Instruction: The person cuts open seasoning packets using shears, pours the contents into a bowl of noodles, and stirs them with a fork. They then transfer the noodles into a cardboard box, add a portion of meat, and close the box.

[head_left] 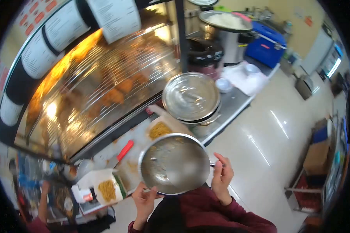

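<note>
A steel pot [186,165] is in front of my body, tipped so that its inside faces me, with bits of food stuck to the wall. My left hand [144,199] grips its lower left rim, thumb toward the edge. On the right side, my right hand [223,176] is closed around the pot's small handle. Just beyond the pot, yellow food [160,130] lies on open paper. More yellow food [107,190] sits in a paper wrapper at the lower left. A red-handled knife [125,150] rests on the counter between them.
A lit glass display case [116,81] with fried pieces on racks fills the upper left. A lidded steel pot [191,96], a black cooker [204,52] and a blue cool box [265,44] line the counter. Another person's arm [44,202] shows at lower left.
</note>
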The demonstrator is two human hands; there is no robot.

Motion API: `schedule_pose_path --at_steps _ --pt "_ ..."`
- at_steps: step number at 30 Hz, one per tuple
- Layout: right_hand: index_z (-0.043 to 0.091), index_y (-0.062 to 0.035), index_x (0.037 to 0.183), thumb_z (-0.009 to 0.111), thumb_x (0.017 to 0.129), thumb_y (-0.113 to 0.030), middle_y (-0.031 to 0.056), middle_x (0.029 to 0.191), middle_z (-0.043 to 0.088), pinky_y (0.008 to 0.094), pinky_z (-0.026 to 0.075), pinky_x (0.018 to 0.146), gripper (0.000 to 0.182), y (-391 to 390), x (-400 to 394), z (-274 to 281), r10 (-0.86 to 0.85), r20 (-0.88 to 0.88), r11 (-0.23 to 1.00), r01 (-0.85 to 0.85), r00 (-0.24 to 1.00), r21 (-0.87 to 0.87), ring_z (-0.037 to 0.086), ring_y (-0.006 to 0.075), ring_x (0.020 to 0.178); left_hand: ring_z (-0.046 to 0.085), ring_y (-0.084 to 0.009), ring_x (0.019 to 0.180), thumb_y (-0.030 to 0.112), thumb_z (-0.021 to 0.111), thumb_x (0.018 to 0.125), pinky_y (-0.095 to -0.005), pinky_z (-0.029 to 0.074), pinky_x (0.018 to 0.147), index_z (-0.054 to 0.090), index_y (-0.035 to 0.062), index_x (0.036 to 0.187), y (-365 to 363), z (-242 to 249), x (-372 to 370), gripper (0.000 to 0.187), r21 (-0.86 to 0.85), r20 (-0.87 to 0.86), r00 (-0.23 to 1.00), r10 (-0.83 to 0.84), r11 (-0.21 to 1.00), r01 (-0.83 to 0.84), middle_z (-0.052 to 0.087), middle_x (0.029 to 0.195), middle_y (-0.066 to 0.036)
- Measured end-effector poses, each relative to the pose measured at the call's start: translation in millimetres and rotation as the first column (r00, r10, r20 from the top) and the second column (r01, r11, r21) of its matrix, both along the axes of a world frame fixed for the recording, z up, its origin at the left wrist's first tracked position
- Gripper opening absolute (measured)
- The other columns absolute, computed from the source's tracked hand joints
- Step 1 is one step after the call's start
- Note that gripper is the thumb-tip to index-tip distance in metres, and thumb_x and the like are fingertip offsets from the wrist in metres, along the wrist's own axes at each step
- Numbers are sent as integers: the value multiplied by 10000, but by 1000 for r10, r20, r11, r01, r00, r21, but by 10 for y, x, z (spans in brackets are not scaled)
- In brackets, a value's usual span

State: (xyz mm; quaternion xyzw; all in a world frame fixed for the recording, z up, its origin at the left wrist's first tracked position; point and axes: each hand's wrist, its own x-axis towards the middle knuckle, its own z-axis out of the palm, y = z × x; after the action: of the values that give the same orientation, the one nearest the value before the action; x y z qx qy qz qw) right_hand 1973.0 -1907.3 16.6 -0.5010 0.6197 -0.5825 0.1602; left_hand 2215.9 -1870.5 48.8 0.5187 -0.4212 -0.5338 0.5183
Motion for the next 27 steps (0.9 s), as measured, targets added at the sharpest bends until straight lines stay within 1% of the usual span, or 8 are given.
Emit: schedule_pose_path --at_steps 4,7,14,16,19,22,24,27 --pt "639 -18 1044 538 944 -212 23 772 574 198 376 498 241 403 -508 -112 -273 221 946 221 936 236 497 60 573 649 -195 778 25 581 890 -311 615 621 507 -35 904 -398 -358 -456 96 109 -109 919 -380 914 391 565 898 -85" --pt "641 3 1023 550 940 -227 31 702 597 203 383 505 261 464 -991 -299 -379 365 920 303 850 249 503 55 585 649 -191 743 79 621 880 -300 611 621 525 -40 941 -653 -651 -1133 165 155 -218 882 -418 877 454 548 944 -95" --pt "656 70 933 550 932 -229 53 716 645 258 441 573 318 -813 -2425 -950 -372 -15 913 369 928 176 549 103 636 667 -229 723 209 609 903 -310 597 613 517 -7 1047 -1702 -1371 -2605 275 301 -337 917 -210 899 317 551 1047 -125" --pt "656 82 926 546 928 -211 60 736 652 278 453 606 313 -1269 -2828 -1282 -308 -64 927 315 949 201 560 118 663 649 -252 873 247 584 920 -352 578 749 501 19 1126 -1968 -1433 -2815 319 363 -402 901 -161 876 319 536 1095 -117" --pt "655 79 953 549 920 -199 72 750 657 288 460 634 299 -1768 -3153 -1667 -271 146 953 244 951 180 565 120 685 628 -243 970 264 555 937 -357 541 842 479 43 1207 -2017 -1557 -2873 358 319 -518 838 -173 870 376 519 1203 -110" --pt "652 76 973 555 920 -209 67 758 651 275 463 630 306 -2032 -3079 -1651 -242 61 969 237 968 69 563 110 705 604 -217 1037 264 536 948 -350 509 890 494 37 1217 -1621 -1512 -2543 355 224 -396 836 -378 844 488 523 1242 -100" --pt "652 64 969 570 923 -270 62 778 642 265 470 638 347 -2046 -2919 -1483 -179 199 964 132 964 230 569 109 753 610 -197 1029 264 514 959 -338 522 860 549 20 1141 -1364 -1603 -2165 307 158 -272 793 -545 788 595 575 1165 -99" --pt "612 50 1058 571 926 -318 49 820 630 259 468 625 393 -2058 -2744 -1364 -243 286 946 162 927 279 567 110 761 650 -179 888 243 485 972 -306 546 780 601 9 1010 -1197 -1116 -1383 263 266 -198 836 -512 793 549 648 961 -92"
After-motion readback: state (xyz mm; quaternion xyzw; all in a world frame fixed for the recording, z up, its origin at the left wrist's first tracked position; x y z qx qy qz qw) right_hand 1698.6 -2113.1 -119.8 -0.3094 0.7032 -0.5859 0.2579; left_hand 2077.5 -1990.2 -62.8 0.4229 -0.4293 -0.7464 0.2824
